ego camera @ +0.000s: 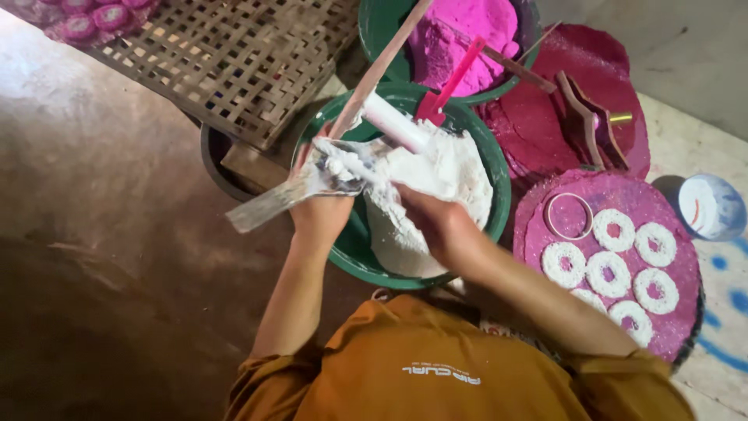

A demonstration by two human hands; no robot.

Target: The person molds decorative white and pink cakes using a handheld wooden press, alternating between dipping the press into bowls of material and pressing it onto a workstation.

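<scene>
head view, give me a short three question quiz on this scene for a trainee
1. True or false: the left hand holds a flat metal tool caked with white powder over the green basin.
2. What fills the green basin in which the right hand rests? A) pink powder B) white powder C) water
3. Which colour are the rings on the round pink board?

Key
1. True
2. B
3. White, with pink centres; an empty ring mould lies on the board beside them.
</scene>
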